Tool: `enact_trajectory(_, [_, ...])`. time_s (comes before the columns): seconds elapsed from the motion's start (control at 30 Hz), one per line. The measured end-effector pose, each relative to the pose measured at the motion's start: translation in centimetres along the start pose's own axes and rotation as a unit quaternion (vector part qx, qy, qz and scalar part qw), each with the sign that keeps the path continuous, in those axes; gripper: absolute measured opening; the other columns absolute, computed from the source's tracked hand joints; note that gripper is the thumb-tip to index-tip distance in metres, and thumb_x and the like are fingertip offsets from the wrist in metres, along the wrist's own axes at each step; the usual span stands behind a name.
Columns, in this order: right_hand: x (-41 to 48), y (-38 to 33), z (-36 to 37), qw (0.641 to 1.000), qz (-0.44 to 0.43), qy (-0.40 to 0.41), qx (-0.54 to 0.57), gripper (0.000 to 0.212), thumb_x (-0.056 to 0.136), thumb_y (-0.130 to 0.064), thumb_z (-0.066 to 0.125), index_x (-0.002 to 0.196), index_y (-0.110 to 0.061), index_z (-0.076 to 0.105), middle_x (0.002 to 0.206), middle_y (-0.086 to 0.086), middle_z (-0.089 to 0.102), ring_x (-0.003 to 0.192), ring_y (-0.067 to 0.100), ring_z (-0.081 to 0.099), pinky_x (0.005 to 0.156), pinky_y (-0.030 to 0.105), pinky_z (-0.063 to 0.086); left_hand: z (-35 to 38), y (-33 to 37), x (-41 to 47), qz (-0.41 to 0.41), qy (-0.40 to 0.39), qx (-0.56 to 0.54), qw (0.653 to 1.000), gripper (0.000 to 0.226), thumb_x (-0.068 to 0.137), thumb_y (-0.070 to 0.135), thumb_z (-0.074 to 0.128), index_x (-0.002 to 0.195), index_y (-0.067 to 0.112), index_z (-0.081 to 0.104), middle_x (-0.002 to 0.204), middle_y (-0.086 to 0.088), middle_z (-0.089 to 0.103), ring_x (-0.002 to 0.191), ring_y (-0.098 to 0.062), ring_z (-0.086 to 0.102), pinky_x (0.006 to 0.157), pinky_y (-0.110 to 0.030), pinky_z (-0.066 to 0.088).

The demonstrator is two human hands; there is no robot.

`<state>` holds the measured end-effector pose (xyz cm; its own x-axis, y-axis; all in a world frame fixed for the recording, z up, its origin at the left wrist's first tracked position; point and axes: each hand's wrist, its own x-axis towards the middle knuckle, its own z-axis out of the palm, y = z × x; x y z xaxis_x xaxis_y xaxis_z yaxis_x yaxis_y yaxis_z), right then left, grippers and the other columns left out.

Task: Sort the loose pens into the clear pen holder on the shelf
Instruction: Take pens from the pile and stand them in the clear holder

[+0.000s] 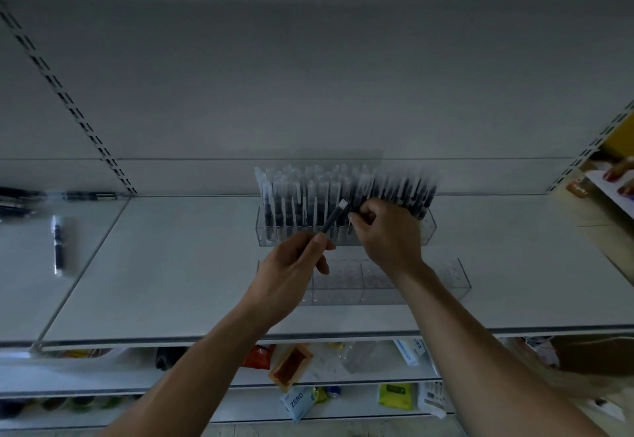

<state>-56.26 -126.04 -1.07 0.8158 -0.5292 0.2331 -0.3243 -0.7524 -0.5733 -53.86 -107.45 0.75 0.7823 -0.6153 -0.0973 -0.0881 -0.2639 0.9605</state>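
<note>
A clear pen holder [425, 230] stands at the back of the white shelf [192, 265], packed with several upright dark pens with clear caps. My left hand [291, 275] pinches one dark pen [332, 218], tilted up and to the right toward the holder. At the holder's right half my right hand [384, 230] has its fingers curled round a bunch of the pens there. A second clear holder [456, 282] with no pens showing sits nearer me, partly hidden by both wrists.
A loose pen [58, 244] lies on the left shelf panel, with more pens [20, 196] at the far left edge. Lower shelves hold packets and boxes [291, 364]. Another person's hand [621, 172] shows at the right edge.
</note>
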Motion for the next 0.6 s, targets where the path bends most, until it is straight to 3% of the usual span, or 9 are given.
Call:
enact_trajectory(0.13, [0.0, 0.3, -0.1, 0.999, -0.015, -0.033, -0.035, 0.032, 0.089, -0.03, 0.064, 0.062, -0.018, 0.052, 0.053, -0.004, 0.051, 0.048, 0.011, 0.046, 0.048, 0.023, 0.029, 0.0, 0.0, -0.2, 0.004, -0.005, 0.013, 1.0, 0.027, 0.1, 0.037, 0.04, 0.096, 0.027, 0.065, 0.073, 0.011, 0.064, 0.059, -0.012, 0.046, 0.06, -0.032, 0.038])
enact_trajectory(0.27, [-0.1, 0.0, -0.3, 0.998, -0.014, -0.039, -0.047, 0.039, 0.09, -0.031, 0.063, 0.057, -0.022, 0.043, 0.05, -0.009, 0.044, 0.046, 0.006, 0.041, 0.047, 0.021, 0.026, 0.0, -0.1, -0.2, 0.003, -0.002, 0.028, 1.0, 0.027, 0.1, 0.038, 0.04, 0.097, 0.029, 0.065, 0.076, 0.011, 0.066, 0.061, -0.012, 0.048, 0.062, -0.034, 0.04])
enact_trajectory(0.37, [-0.6, 0.2, -0.4, 0.999, -0.001, -0.039, -0.015, 0.035, 0.088, -0.033, 0.065, 0.062, -0.012, 0.053, 0.055, 0.002, 0.054, 0.049, 0.014, 0.047, 0.049, 0.025, 0.035, 0.2, 0.0, 0.0, 0.009, 0.009, 0.056, 0.998, 0.024, 0.1, 0.036, 0.042, 0.098, 0.028, 0.065, 0.078, 0.008, 0.065, 0.062, -0.013, 0.05, 0.062, -0.036, 0.044])
enact_trajectory(0.43, [-1.5, 0.8, -0.8, 1.0, 0.008, -0.025, 0.009, 0.027, 0.088, -0.033, 0.064, 0.078, -0.008, 0.066, 0.07, 0.006, 0.067, 0.062, 0.018, 0.06, 0.057, 0.029, 0.048, 0.2, 0.1, 0.2, 0.013, 0.011, 0.093, 0.996, 0.017, 0.1, 0.031, 0.043, 0.101, 0.032, 0.06, 0.081, 0.011, 0.064, 0.061, -0.01, 0.053, 0.062, -0.033, 0.048])
enact_trajectory(0.53, [-4.0, 0.7, -2.5, 0.994, 0.018, 0.029, 0.108, 0.014, 0.091, -0.028, 0.064, 0.096, -0.018, 0.073, 0.084, -0.008, 0.07, 0.073, 0.007, 0.064, 0.065, 0.018, 0.049, 0.5, 0.3, 0.6, 0.029, 0.021, 0.127, 0.991, 0.015, 0.099, 0.026, 0.048, 0.108, 0.036, 0.054, 0.085, 0.016, 0.067, 0.066, -0.006, 0.061, 0.066, -0.031, 0.054])
enact_trajectory(0.6, [-5.4, 0.2, -3.7, 0.97, 0.071, -0.011, 0.231, 0.015, 0.092, -0.034, 0.062, 0.091, -0.023, 0.072, 0.081, -0.01, 0.07, 0.071, 0.005, 0.065, 0.064, 0.018, 0.051, 1.2, 0.6, 1.0, 0.039, 0.02, 0.136, 0.99, 0.011, 0.098, 0.025, 0.051, 0.104, 0.033, 0.056, 0.084, 0.018, 0.068, 0.068, 0.0, 0.062, 0.069, -0.031, 0.056])
